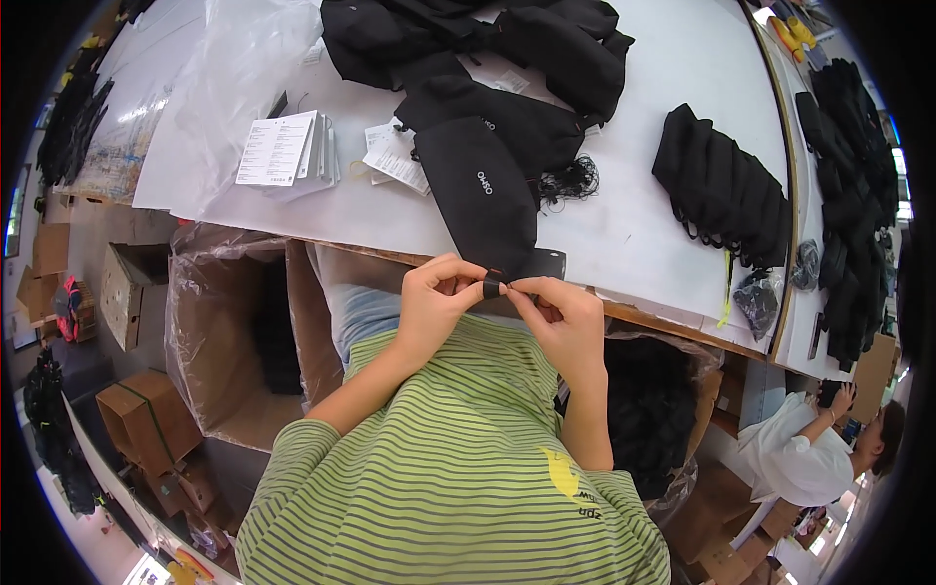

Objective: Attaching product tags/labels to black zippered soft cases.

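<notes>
A black fabric pouch (475, 195) with small white lettering lies at the table's near edge, its lower end toward me. Just off that edge, my left hand (436, 295) pinches a short black fabric tab (493, 288). From the other side, my right hand (563, 317) is closed with thumb and forefinger at the tab's end. Anything smaller between those fingertips is too fine to make out. Beside the pouch sit a tangle of thin black cords (569, 180) and white printed tags (395, 159).
More black pouches (575, 58) heap at the table's far side. A stack of white tags (283, 151) stands left, and a row of black pouches (721, 180) lies right. Plastic-lined cartons (219, 341) stand below the edge. Another person (804, 448) is at the far right.
</notes>
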The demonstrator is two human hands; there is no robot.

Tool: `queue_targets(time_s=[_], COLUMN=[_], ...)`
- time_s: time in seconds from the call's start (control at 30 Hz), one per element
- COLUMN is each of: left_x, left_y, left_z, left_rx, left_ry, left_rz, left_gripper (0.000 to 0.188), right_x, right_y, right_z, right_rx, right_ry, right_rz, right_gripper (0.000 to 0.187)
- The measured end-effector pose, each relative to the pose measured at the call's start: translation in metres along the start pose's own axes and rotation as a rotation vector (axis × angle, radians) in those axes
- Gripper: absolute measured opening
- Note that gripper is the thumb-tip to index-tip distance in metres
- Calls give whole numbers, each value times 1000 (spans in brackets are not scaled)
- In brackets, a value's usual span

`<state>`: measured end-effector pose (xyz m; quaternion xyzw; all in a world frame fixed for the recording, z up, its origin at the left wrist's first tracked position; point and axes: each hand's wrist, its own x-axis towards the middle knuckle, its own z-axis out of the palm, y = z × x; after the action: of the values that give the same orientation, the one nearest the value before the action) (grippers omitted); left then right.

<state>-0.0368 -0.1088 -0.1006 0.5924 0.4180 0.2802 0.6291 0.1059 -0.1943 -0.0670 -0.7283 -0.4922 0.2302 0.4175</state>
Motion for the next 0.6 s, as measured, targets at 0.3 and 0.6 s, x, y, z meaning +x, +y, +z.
queue_targets(time_s=[0.3, 0.6], left_x=[-9, -8], left_y=[8, 4], left_z=[-5, -4], left_rx=[160, -204], left_ry=[-84, 40], left_rz=[54, 112], left_gripper=[17, 8], right_x=[-2, 3], right_y=[1, 3], right_z=[-1, -10], right_rx=[-189, -175], right_ry=[-79, -100], right_rz=[-144, -66], right_gripper=[8, 12])
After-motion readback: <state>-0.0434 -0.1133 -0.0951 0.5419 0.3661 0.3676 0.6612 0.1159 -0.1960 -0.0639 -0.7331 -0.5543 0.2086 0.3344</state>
